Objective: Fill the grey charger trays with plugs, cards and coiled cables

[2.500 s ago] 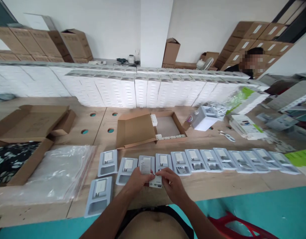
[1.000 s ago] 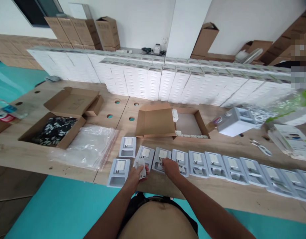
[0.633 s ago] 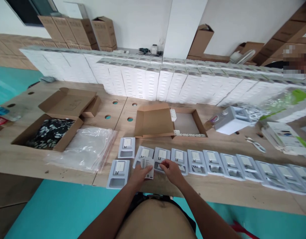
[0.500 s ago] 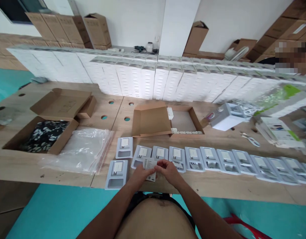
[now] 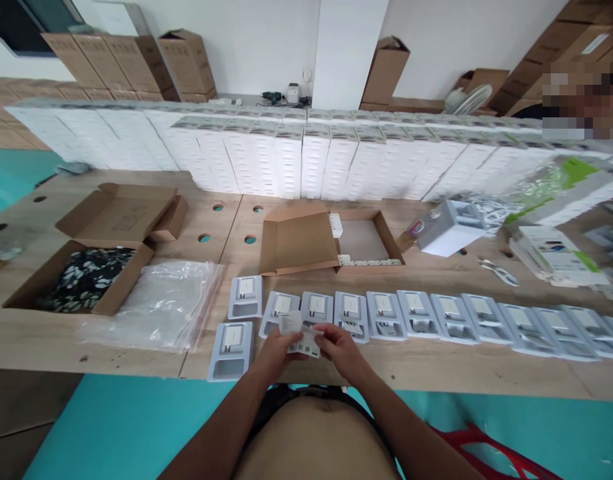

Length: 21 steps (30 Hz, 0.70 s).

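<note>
Near the table's front edge, my left hand (image 5: 276, 353) is closed on a white printed leaflet (image 5: 289, 321), thumb on top. The leaflet looks partly unfolded, with a second printed part (image 5: 306, 344) reaching toward my right hand. My right hand (image 5: 339, 345) pinches the right edge of that paper between thumb and fingers. Just behind the hands stands a row of grey plastic trays (image 5: 317, 311), each with a white flat device in its upper recess. Two more trays, a front one (image 5: 230, 351) and one behind it, lie left of my left hand.
An open cardboard box (image 5: 300, 243) lies behind the trays. To the left are clear plastic bags (image 5: 161, 300) and a box with patterned black cloth (image 5: 94, 277). White boxes (image 5: 286, 159) are stacked along the back. Scissors (image 5: 499, 272) lie at right; a person (image 5: 581, 107) is at far right.
The leaflet was flat and upright between both hands; now it is spread apart, its upper part tilted left and its lower part drawn right by my right hand.
</note>
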{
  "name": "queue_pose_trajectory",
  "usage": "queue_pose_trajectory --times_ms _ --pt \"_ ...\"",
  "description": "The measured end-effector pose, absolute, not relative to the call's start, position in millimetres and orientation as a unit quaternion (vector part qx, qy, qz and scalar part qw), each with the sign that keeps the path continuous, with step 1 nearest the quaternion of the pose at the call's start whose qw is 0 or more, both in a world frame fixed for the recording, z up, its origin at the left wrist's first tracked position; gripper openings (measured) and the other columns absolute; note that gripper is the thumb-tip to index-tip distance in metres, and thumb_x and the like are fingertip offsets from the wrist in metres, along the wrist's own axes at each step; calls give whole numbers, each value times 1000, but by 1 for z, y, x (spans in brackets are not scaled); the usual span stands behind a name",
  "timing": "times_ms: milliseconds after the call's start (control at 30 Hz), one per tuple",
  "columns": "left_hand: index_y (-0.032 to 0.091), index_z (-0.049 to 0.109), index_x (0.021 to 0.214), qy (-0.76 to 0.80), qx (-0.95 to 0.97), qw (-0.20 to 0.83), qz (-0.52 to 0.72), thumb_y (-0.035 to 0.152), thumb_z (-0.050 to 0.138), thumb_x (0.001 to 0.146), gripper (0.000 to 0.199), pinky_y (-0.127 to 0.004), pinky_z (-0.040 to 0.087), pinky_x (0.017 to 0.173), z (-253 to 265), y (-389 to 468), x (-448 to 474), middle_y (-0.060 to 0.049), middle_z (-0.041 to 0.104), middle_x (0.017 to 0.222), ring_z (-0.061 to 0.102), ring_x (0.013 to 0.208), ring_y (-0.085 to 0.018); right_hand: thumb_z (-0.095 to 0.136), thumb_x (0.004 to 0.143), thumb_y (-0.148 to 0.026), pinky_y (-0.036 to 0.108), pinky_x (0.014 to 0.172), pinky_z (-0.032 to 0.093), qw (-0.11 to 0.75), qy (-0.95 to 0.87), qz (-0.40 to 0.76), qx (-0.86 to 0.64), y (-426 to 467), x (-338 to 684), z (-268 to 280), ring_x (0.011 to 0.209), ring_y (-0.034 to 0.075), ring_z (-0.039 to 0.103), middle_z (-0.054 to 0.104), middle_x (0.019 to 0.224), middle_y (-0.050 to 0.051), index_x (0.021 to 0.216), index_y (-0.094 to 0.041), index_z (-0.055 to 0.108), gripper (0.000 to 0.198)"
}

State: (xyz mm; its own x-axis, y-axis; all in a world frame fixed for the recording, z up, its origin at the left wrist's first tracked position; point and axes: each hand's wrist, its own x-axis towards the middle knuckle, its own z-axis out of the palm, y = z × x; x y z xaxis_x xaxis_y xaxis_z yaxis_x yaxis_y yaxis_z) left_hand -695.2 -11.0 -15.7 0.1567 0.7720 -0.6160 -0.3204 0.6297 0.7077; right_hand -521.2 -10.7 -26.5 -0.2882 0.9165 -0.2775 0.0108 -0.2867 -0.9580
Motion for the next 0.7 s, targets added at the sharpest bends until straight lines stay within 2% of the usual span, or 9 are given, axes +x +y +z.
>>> queue_pose_trajectory --times_ms 100,200,267,333,400,533,700 --pt "15 64 104 536 214 727 372 40 68 74 39 -31 57 56 -9 -11 -694 -11 71 97 67 81 -22 50 82 -20 28 69 43 368 -594 516 -495 -14 -515 -22 75 15 58 63 81 3 92 -22 73 25" --pt "16 66 106 526 260 726 358 34 78 67 44 -30 58 62 -4 -10 -693 -10 72 100 68 87 -24 48 82 -17 30 76 44 352 -652 461 -487 -14 -509 -16 81 17 59 63 86 5 95 -23 74 30" --pt "14 68 102 537 287 711 352 29 81 62 44 -30 58 63 -4 -9 -692 -10 73 96 68 85 -25 47 82 -19 29 70 45 350 -604 512 -500 -13 -507 -14 74 16 59 65 83 4 102 -22 72 32" --pt "13 69 100 558 313 685 348 29 81 62 43 -32 59 62 -4 -8 -690 -10 74 91 69 81 -25 46 85 -26 25 58 43 340 -520 588 -518 -11 -507 -15 62 14 56 64 73 1 109 -20 68 33" --pt "12 69 98 574 340 663 339 31 81 62 42 -33 59 61 -4 -8 -687 -10 74 89 69 79 -25 50 86 -34 23 51 38 324 -470 634 -522 -8 -506 -17 54 12 52 61 63 -1 102 -17 68 29" --pt "12 68 97 584 340 661 327 37 77 68 39 -32 59 58 0 -7 -682 -11 74 88 70 78 -25 66 77 -41 22 52 40 298 -471 661 -502 -3 -501 -22 52 10 52 60 59 -2 73 -15 66 27" --pt "12 68 93 596 311 652 350 38 77 67 37 -26 53 47 -9 -11 -689 -9 73 81 69 69 -23 61 81 -40 20 45 35 219 -508 671 -495 2 -507 -36 48 11 54 63 57 -2 80 -17 65 23"
